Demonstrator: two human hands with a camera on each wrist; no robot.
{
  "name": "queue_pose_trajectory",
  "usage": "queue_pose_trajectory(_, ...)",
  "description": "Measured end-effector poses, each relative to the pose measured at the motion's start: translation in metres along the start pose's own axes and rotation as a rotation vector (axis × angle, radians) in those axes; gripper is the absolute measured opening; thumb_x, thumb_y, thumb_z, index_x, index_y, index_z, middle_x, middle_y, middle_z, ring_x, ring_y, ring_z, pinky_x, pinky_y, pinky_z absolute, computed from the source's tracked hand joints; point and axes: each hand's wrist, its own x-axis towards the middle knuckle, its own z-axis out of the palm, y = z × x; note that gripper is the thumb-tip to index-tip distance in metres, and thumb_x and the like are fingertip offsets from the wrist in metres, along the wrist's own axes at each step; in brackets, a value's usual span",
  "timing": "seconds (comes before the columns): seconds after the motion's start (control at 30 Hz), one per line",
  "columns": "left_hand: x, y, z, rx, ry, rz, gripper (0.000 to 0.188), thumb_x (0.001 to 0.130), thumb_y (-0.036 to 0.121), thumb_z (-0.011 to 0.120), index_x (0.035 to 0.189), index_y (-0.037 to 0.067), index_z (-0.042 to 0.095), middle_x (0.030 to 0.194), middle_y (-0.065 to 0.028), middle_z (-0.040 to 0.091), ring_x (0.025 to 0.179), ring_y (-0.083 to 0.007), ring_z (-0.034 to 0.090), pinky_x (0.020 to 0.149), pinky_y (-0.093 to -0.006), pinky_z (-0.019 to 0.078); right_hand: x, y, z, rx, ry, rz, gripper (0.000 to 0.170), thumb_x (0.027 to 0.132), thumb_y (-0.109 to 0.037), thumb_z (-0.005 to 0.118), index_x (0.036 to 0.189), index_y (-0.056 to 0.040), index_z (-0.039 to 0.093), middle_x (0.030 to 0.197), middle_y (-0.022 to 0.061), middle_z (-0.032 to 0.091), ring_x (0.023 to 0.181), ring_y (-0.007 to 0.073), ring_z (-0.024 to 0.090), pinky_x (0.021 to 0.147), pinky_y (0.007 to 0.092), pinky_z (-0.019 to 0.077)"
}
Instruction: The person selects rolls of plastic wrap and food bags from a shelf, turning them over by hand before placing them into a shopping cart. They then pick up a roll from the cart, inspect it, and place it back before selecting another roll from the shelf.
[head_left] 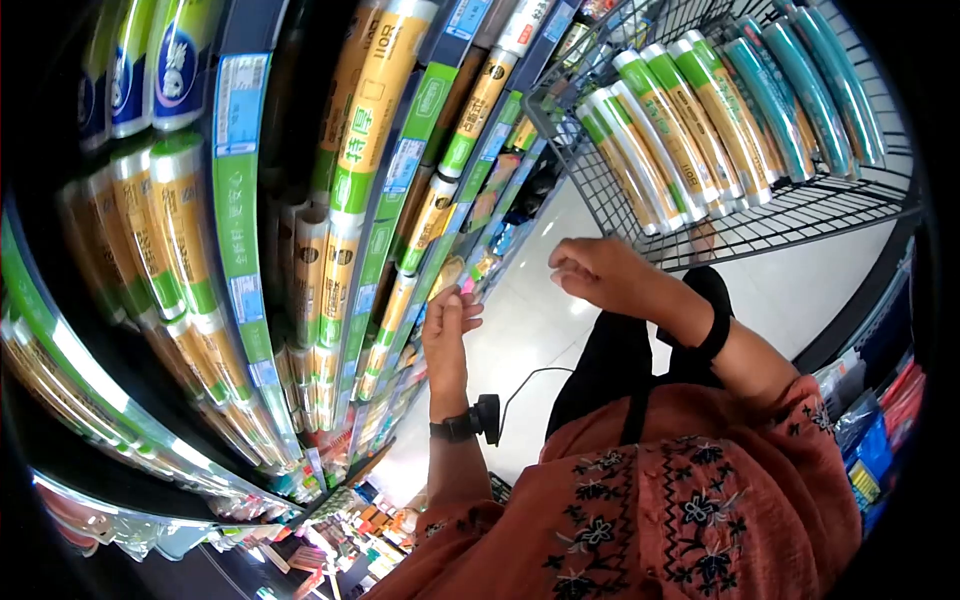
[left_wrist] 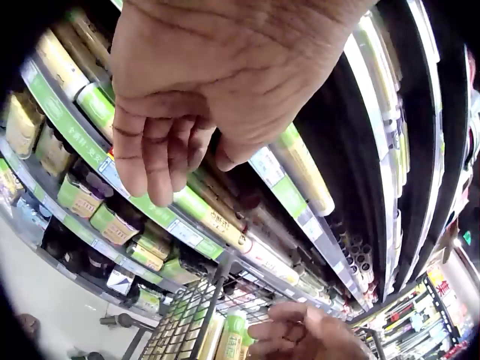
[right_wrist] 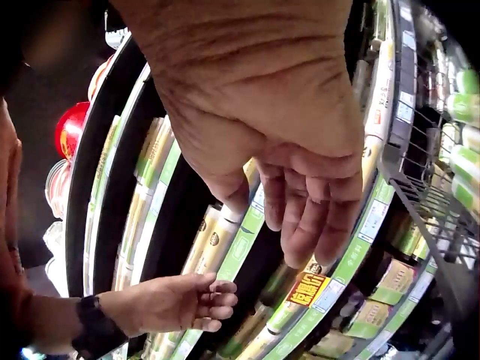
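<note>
My left hand [head_left: 448,335], in the head view, is held up beside the shelves, its fingers loosely bent and nothing in them. To its right my right hand [head_left: 615,275] hangs in front of the shopping cart, also holding nothing, fingers relaxed. Long tubular packs with tan and green wrapping [head_left: 375,100] line the shelves at the left. More packs of that kind [head_left: 700,120] lie in the cart, with several teal ones [head_left: 815,90] alongside. In the right wrist view, the right hand [right_wrist: 277,142] overlaps shelved packs and a yellow-red tag [right_wrist: 307,289].
The wire shopping cart [head_left: 552,140] stands at the upper right, near the shelf fronts. Shelf edges with green strips and price labels [head_left: 240,100] curve along the left. Pale floor [head_left: 525,390] shows between shelves and body. Bagged goods [head_left: 868,440] hang at the far right.
</note>
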Motion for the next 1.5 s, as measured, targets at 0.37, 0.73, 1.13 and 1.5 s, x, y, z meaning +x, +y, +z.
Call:
queue_pose_trajectory(0.37,-0.033,-0.010,-0.065,-0.169,0.170,0.064,0.038,0.103,0.029,0.054,0.126,-0.001,0.058,0.108,-0.0131,0.066,0.090,-0.0191,0.068,0.076,-0.0299,0.0557,0.131,-0.107,0.010,0.199,0.034,-0.139,0.034,0.094,-0.023,0.063,0.115,0.0026,0.059,0.090,0.0087,0.067,0.076,0.0145,0.063,0.074,0.0296,0.0513)
queue_pose_trajectory(0.73,-0.020,-0.025,-0.150,-0.285,0.182,0.191,0.037,0.102,0.031,0.055,0.125,0.002,0.059,0.105,-0.0105,0.068,0.089,-0.0180,0.067,0.076,-0.0307,0.0544,0.262,-0.165,0.076,0.197,-0.018,-0.160,0.032,0.096,-0.026,0.063,0.112,0.0013,0.062,0.104,0.0075,0.069,0.100,0.0192,0.067,0.084,0.0326,0.0535)
queue_pose_trajectory(1.13,-0.008,-0.007,-0.186,-0.314,0.308,0.383,0.033,0.104,0.023,0.051,0.126,-0.001,0.057,0.109,-0.0123,0.067,0.090,-0.0167,0.065,0.077,-0.0287,0.0532,0.339,-0.180,0.094,-0.337,0.229,-0.034,0.026,0.099,-0.025,0.060,0.114,-0.0038,0.061,0.109,0.0063,0.066,0.106,0.0205,0.063,0.090,0.0369,0.0520)
queue_pose_trajectory(1.5,0.000,0.006,-0.193,-0.328,0.413,0.393,0.037,0.103,0.026,0.053,0.127,-0.002,0.057,0.108,-0.0108,0.067,0.090,-0.0168,0.067,0.076,-0.0301,0.0549,0.389,-0.189,0.092,-0.350,0.190,-0.088,0.026,0.099,-0.024,0.060,0.115,-0.0041,0.060,0.110,0.0065,0.065,0.107,0.0206,0.063,0.091,0.0373,0.0515)
